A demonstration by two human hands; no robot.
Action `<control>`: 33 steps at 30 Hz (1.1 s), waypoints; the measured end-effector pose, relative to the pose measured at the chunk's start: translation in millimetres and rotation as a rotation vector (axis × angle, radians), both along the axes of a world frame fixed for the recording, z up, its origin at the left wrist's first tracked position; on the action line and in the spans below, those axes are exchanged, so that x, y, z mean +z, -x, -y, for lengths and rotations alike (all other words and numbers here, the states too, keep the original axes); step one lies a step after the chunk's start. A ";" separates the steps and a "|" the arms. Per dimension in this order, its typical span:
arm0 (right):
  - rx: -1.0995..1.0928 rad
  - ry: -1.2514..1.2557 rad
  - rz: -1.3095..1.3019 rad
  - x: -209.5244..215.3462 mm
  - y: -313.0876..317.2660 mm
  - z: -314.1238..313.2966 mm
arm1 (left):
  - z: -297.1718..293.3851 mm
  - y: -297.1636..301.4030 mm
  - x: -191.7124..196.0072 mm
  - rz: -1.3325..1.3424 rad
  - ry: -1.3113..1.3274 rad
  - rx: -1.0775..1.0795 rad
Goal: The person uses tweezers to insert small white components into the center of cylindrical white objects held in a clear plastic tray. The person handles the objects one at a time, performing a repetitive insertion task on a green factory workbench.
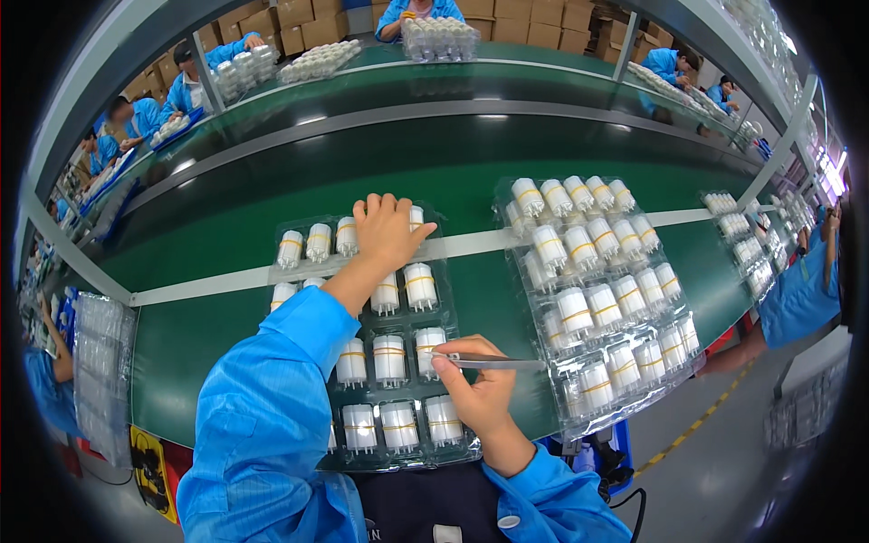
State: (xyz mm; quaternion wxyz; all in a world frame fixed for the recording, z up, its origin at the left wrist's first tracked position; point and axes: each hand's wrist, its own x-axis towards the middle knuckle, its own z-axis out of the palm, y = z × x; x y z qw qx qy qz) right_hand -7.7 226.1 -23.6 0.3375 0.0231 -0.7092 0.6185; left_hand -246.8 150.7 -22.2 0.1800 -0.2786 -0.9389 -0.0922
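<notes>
A clear plastic tray [453,308] in front of me holds rows of white cylinders [389,360], each with a yellow band and metal pins at its lower end. My left hand [389,233] reaches over the far row with fingers apart and bent downward, its thumb beside a banded cylinder [416,218]. Whatever lies under the palm and fingertips is hidden. Closed around metal tweezers [493,362], my right hand [480,394] is at the tray's near right part. The tweezers' tip side is by a cylinder [428,353] in the second row from me.
Right of my tray, stacked clear trays [566,412] carry more cylinders. A white strip [195,288] crosses the green bench [208,362]. Blue bins [620,443] and a yellow bin [149,471] sit below its edge. Several people in blue work around, beyond metal posts [77,249].
</notes>
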 end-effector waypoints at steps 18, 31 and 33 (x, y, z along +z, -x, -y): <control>-0.060 0.015 0.157 -16.1 6.4 -5.3 | 8.7 3.5 -11.3 0.060 -0.193 0.007; 0.283 0.642 0.266 -24.9 21.9 41.9 | 288.8 -165.7 -15.1 0.485 -0.520 0.215; 0.397 0.628 0.282 -22.5 26.5 62.2 | 302.2 -171.0 -11.8 0.406 -0.471 0.261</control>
